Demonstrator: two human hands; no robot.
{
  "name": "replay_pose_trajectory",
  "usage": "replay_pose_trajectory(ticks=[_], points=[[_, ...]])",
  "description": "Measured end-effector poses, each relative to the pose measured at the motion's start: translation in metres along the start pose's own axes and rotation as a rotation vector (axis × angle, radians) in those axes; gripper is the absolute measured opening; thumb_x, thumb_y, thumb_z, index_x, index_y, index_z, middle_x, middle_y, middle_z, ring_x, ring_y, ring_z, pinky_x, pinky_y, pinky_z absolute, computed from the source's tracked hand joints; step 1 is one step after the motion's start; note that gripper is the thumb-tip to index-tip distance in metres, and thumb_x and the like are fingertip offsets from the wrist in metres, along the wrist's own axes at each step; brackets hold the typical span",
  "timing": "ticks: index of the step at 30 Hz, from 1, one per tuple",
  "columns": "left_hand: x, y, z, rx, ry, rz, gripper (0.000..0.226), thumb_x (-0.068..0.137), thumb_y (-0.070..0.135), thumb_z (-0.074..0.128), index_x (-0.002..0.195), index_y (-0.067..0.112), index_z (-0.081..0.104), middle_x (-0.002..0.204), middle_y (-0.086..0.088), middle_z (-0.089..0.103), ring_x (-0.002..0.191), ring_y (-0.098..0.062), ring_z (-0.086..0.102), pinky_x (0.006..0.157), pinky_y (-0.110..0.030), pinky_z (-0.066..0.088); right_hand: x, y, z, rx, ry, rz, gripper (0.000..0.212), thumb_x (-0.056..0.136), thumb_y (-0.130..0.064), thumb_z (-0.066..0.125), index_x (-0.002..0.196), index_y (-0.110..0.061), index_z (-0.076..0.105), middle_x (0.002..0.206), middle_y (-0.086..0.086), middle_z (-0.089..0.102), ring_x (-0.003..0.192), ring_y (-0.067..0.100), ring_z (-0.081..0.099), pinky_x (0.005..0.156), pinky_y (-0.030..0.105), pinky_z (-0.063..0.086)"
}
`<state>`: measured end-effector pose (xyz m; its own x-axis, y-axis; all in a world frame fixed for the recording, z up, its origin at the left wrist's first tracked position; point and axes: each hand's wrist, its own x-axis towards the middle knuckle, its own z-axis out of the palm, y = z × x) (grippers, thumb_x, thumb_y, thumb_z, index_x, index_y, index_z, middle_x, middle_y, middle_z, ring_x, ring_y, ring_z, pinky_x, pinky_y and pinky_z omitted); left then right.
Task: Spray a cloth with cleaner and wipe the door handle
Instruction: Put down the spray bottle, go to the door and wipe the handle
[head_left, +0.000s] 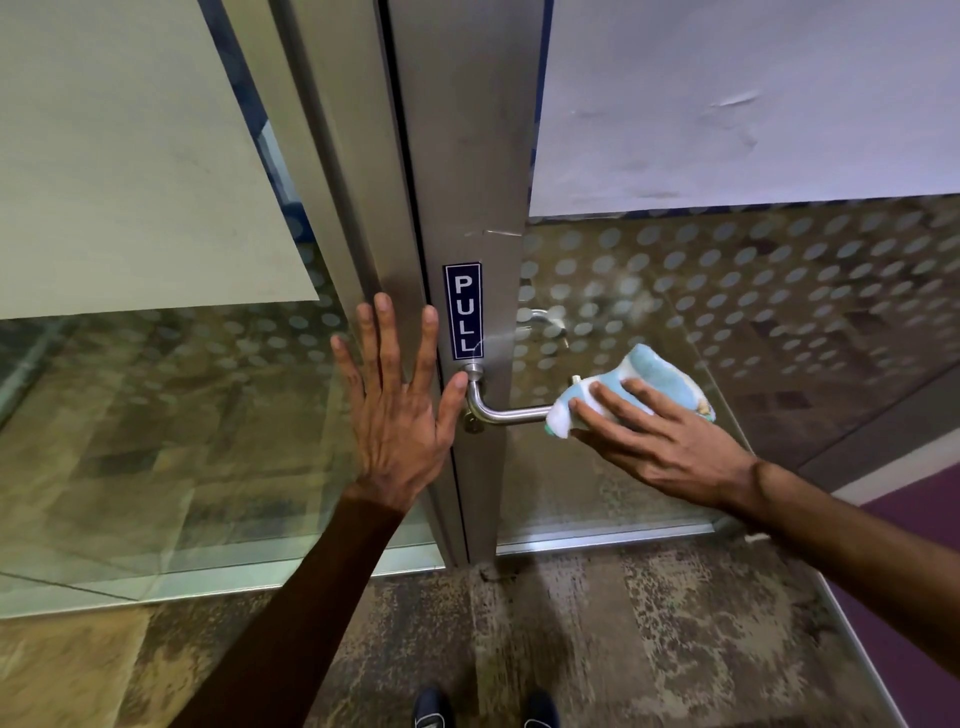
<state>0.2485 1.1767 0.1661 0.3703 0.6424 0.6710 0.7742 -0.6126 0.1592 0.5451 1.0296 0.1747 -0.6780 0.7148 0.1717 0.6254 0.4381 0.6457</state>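
A steel lever door handle (506, 414) sticks out from the grey metal door stile, just below a blue PULL sign (463, 310). My right hand (660, 441) is wrapped around a folded blue and white cloth (652, 382), which is pressed over the free end of the handle. My left hand (397, 402) lies flat with fingers spread against the door frame, left of the handle, its thumb close to the handle's base. No spray bottle is in view.
Glass panels with a frosted dot pattern flank the stile, and white paper (727, 104) covers the upper glass. A second handle (543, 319) shows through the glass on the far side. My shoes (485, 709) stand on the mottled floor below. A purple wall (914, 551) runs along the right.
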Motion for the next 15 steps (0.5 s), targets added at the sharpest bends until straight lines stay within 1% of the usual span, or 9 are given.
replay_pose_trajectory(ticks=[2,4,7,8,9,10,11,13,15], points=[[0.000,0.000,0.001,-0.002,0.001,-0.002,0.067,0.109,0.059,0.021,0.162,0.023,0.001,0.166,0.000,-0.037,0.157,-0.023,-0.025,0.126,-0.059,-0.008,-0.007,-0.007,-0.009,0.186,0.012,0.211,0.047,0.096,0.000,0.052,0.141,-0.011,0.060,0.150,0.022,0.054,0.132,0.044,0.058,0.100,0.056,0.055],[0.000,0.000,0.001,-0.012,0.008,0.002,0.067,0.109,0.059,0.021,0.162,0.024,-0.002,0.166,-0.001,-0.036,0.157,-0.023,-0.025,0.126,-0.059,-0.007,-0.017,-0.018,-0.022,0.525,0.074,0.565,0.055,0.090,0.007,0.065,0.139,-0.017,0.065,0.148,0.019,0.056,0.128,0.038,0.061,0.099,0.048,0.057],[-0.001,0.002,0.001,-0.032,0.015,0.009,0.068,0.109,0.059,0.021,0.162,0.031,-0.012,0.166,0.000,-0.037,0.157,-0.023,-0.025,0.126,-0.060,-0.005,-0.023,-0.038,-0.036,1.043,0.324,1.166,0.057,0.094,-0.011,0.074,0.147,-0.022,0.056,0.146,0.000,0.058,0.128,0.012,0.059,0.106,0.026,0.050],[-0.001,0.002,0.002,-0.039,0.014,0.011,0.069,0.109,0.059,0.021,0.162,0.032,-0.014,0.166,0.000,-0.037,0.157,-0.022,-0.025,0.126,-0.061,-0.004,-0.020,-0.044,-0.035,1.217,0.427,1.360,0.060,0.093,-0.014,0.077,0.148,-0.021,0.053,0.143,-0.001,0.061,0.126,0.011,0.061,0.105,0.025,0.050],[-0.002,0.002,0.002,-0.045,0.011,0.014,0.068,0.109,0.059,0.021,0.162,0.032,-0.014,0.166,0.000,-0.037,0.157,-0.023,-0.025,0.126,-0.063,-0.003,-0.015,-0.050,-0.032,1.368,0.531,1.514,0.059,0.092,-0.016,0.078,0.146,-0.018,0.054,0.138,0.002,0.065,0.122,0.015,0.065,0.103,0.030,0.053],[-0.002,0.002,0.003,-0.049,0.007,0.015,0.068,0.109,0.059,0.021,0.162,0.032,-0.013,0.166,0.000,-0.037,0.157,-0.023,-0.025,0.126,-0.063,-0.002,-0.008,-0.055,-0.027,1.470,0.597,1.620,0.054,0.090,-0.020,0.078,0.140,-0.015,0.059,0.131,0.006,0.070,0.115,0.020,0.068,0.098,0.036,0.055],[-0.002,0.002,0.003,-0.050,0.004,0.016,0.068,0.109,0.060,0.021,0.162,0.031,-0.011,0.166,0.000,-0.037,0.157,-0.023,-0.024,0.126,-0.064,-0.002,0.000,-0.060,-0.022,1.526,0.613,1.686,0.049,0.088,-0.024,0.078,0.134,-0.014,0.063,0.123,0.007,0.073,0.108,0.021,0.070,0.092,0.038,0.056],[-0.002,0.002,0.003,-0.052,0.000,0.018,0.068,0.109,0.059,0.021,0.162,0.029,-0.008,0.167,0.000,-0.036,0.157,-0.023,-0.024,0.126,-0.063,-0.002,0.016,-0.068,-0.015,1.571,0.609,1.716,0.044,0.086,-0.027,0.078,0.127,-0.015,0.066,0.113,0.001,0.075,0.099,0.015,0.069,0.085,0.032,0.057],[-0.001,0.002,0.002,-0.053,-0.003,0.026,0.068,0.109,0.059,0.021,0.162,0.029,-0.008,0.167,0.000,-0.036,0.157,-0.023,-0.024,0.126,-0.063,-0.002,0.032,-0.072,-0.010,1.591,0.628,1.700,0.042,0.090,-0.026,0.075,0.129,-0.016,0.065,0.115,0.000,0.074,0.101,0.017,0.070,0.087,0.034,0.058]])
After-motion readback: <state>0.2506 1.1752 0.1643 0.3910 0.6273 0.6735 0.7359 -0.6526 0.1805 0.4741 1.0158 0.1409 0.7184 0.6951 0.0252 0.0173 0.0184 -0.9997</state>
